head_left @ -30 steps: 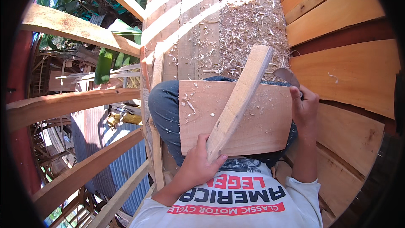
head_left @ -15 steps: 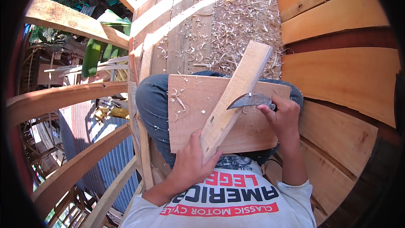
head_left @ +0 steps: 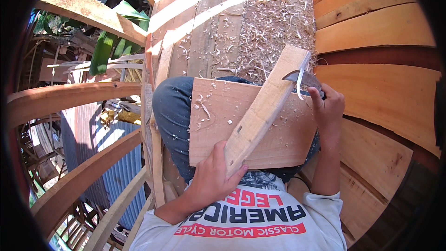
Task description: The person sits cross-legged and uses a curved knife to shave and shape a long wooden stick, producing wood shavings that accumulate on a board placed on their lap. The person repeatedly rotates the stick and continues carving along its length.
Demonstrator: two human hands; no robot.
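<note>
A pale length of wood (head_left: pixel 265 107) slants across my lap, its far end pointing away and to the right. Its near end is gripped by my left hand (head_left: pixel 214 172), close to two dark holes in the wood. My right hand (head_left: pixel 329 102) is closed round the handle of a curved knife (head_left: pixel 302 78). The blade meets the right edge of the wood near its far end, and a thin curled shaving (head_left: pixel 300 83) hangs there. Under the wood, a flat brown board (head_left: pixel 211 132) rests on my legs with a few chips on it.
Wood shavings (head_left: pixel 274 32) litter the plank floor (head_left: pixel 202 42) ahead. A wall of orange-brown boards (head_left: pixel 371 93) rises at the right. Open wooden rails (head_left: pixel 79 95) line the left side, with corrugated metal sheets (head_left: pixel 118 172) and a green leaf (head_left: pixel 103 53) beyond.
My right hand has moved away and to the right, carrying the knife from the middle of the wood toward its far end. A long shaving now curls at the blade. My left hand keeps its grip.
</note>
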